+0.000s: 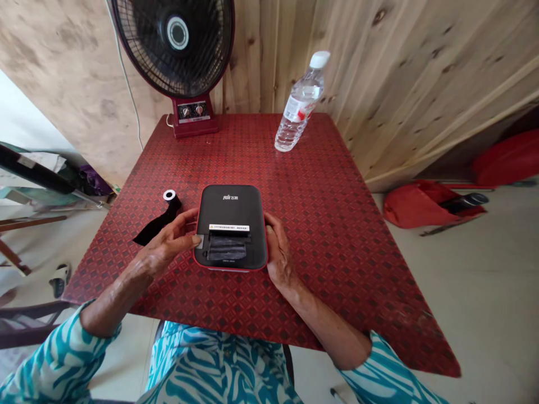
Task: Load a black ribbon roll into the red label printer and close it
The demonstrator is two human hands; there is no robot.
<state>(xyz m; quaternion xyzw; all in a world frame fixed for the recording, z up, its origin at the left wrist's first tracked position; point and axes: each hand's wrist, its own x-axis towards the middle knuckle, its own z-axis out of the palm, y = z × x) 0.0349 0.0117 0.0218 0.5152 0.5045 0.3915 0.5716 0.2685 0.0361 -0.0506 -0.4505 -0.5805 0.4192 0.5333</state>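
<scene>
While right hand (pixel 280 255), fingers half-curled, holds black device (pixel 231 210) by side, left hand (pixel 166 242), likewise half-curled, grips opposite edge, thumb on grey tab (pixel 201 244); best pressed squarely.

Soft light, distortion toward edges

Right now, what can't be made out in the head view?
All in the head view:
printer: underside hidden by its own body
right hand: lower fingers hidden by hand and printer
fan: top cut off by upper edge
bottle label: small print too small to read
</scene>
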